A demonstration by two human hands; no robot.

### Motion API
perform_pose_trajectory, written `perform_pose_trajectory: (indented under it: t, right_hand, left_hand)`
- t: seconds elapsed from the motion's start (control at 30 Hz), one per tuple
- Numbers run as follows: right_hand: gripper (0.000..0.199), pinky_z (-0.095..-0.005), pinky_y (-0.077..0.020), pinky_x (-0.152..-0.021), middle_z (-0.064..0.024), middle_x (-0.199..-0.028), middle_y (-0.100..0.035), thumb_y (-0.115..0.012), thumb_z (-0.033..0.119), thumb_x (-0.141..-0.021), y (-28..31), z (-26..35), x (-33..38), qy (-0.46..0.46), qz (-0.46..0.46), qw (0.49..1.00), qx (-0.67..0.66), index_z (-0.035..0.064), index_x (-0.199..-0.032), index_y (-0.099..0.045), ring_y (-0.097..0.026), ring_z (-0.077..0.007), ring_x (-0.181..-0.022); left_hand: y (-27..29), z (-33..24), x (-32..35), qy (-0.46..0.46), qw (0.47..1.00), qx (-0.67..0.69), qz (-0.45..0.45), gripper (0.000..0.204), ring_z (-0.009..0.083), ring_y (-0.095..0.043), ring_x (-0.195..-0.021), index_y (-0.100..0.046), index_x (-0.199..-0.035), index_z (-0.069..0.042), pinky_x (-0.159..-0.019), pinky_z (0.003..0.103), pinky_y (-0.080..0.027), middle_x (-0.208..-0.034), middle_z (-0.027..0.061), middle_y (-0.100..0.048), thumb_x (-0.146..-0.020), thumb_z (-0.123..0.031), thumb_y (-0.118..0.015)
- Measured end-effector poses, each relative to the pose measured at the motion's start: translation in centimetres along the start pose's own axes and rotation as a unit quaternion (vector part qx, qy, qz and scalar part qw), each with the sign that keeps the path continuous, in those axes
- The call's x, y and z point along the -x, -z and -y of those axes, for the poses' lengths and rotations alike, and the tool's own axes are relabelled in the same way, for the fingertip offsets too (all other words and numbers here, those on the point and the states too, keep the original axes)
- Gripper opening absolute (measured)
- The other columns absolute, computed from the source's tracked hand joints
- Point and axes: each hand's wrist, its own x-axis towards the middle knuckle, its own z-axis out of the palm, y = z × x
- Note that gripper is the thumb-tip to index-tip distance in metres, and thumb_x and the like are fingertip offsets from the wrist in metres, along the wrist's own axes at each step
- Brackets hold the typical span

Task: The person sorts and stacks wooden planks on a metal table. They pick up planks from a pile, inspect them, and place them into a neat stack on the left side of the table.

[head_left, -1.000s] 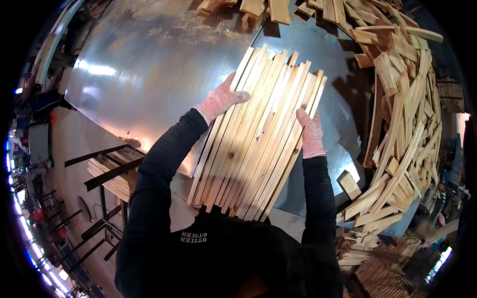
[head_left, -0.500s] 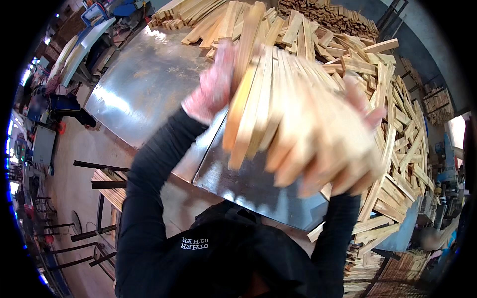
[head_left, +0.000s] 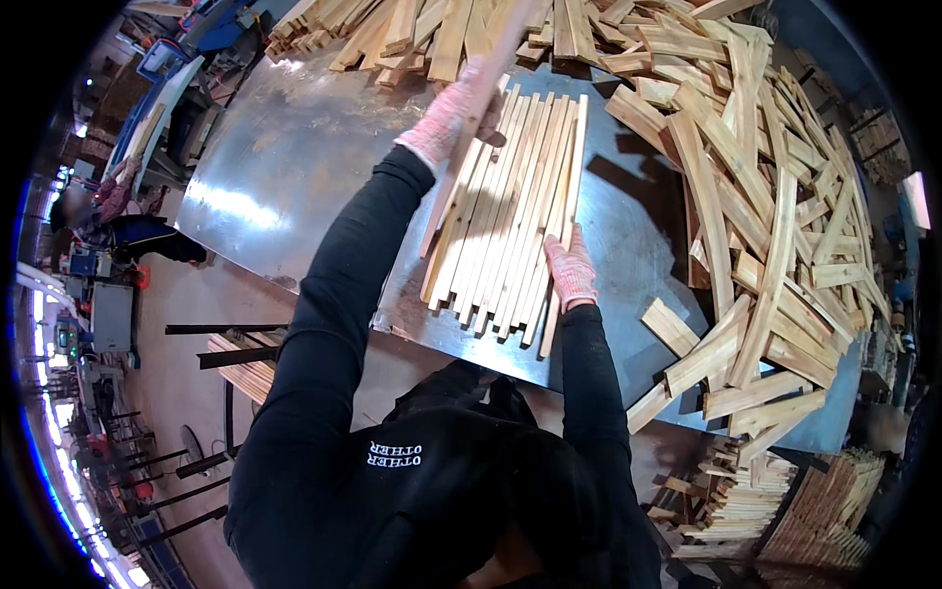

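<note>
A row of pale wooden slats [head_left: 510, 211] lies side by side on the metal tabletop in front of me, their near ends uneven. My left hand [head_left: 446, 123], in a pink-and-white glove, is closed around one slat [head_left: 481, 108] raised and tilted at the row's left side; its upper end reaches toward the top of the view. At the right side, my gloved right hand [head_left: 571, 270] grips the outermost slat [head_left: 571, 182], thumb on one side and fingers on the other. The fingertips are partly hidden.
Loose wooden pieces heap up on the table's right side [head_left: 731, 187], and more lie along its far edge [head_left: 392, 44]. Stacked slats [head_left: 736, 496] stand below at the right. A metal-framed rack [head_left: 231, 358] is at my left. Another person [head_left: 137, 231] is farther left.
The bundle of slats that was held up between both hands now lies on the table. My right hand has come down and nearer; my left holds one slat tilted.
</note>
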Motion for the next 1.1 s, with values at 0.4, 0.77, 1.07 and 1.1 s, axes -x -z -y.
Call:
perform_pose_trajectory:
  t: [0.4,0.77,1.07,1.1]
  right_hand:
    - [0.060,-0.0496,-0.0439,-0.101,-0.0312,-0.122,-0.059,-0.043,0.048,-0.101,1.2,2.2,-1.9,0.041,-0.071,0.949,0.303,-0.0050,-0.125,-0.059,-0.055,-0.0480,-0.115]
    - [0.062,-0.0455,-0.0418,-0.103,-0.0234,-0.125,-0.057,-0.067,0.047,-0.089,0.2,3.3,-1.6,0.101,-0.026,0.969,0.225,0.0026,-0.132,-0.058,-0.054,-0.0417,-0.118]
    - [0.073,-0.0431,-0.0433,-0.102,-0.0181,-0.126,-0.054,-0.080,0.040,-0.079,-0.7,3.3,6.8,0.062,0.067,0.988,0.127,0.0081,-0.139,-0.054,-0.053,-0.0355,-0.116]
    - [0.075,-0.0434,-0.0434,-0.101,-0.0185,-0.126,-0.054,-0.081,0.039,-0.078,-1.5,2.6,7.4,0.092,0.082,0.982,0.141,0.0065,-0.140,-0.053,-0.052,-0.0356,-0.116]
  left_hand:
    - [5.1,4.6,10.4,-0.247,0.893,-0.354,0.127,0.021,0.0249,-0.058,-0.110,-0.063,-0.093,-0.005,-0.116,0.050,-0.033,-0.107,0.0087,-0.065,-0.088,-0.024,-0.070]
    - [9.2,17.8,7.1,0.292,0.893,-0.328,-0.099,0.108,0.0392,-0.044,-0.138,-0.017,-0.157,-0.003,-0.113,0.037,-0.035,-0.150,0.0303,-0.040,-0.077,-0.052,-0.072]
    - [12.3,18.8,17.1,0.281,0.936,-0.191,-0.091,0.086,0.0302,-0.046,-0.138,-0.029,-0.154,-0.001,-0.114,0.036,-0.034,-0.147,0.0254,-0.047,-0.089,-0.044,-0.065]
    - [13.1,18.7,18.0,0.294,0.913,-0.266,-0.098,0.080,0.0313,-0.049,-0.135,-0.035,-0.152,-0.001,-0.112,0.037,-0.037,-0.144,0.0256,-0.050,-0.091,-0.046,-0.062]
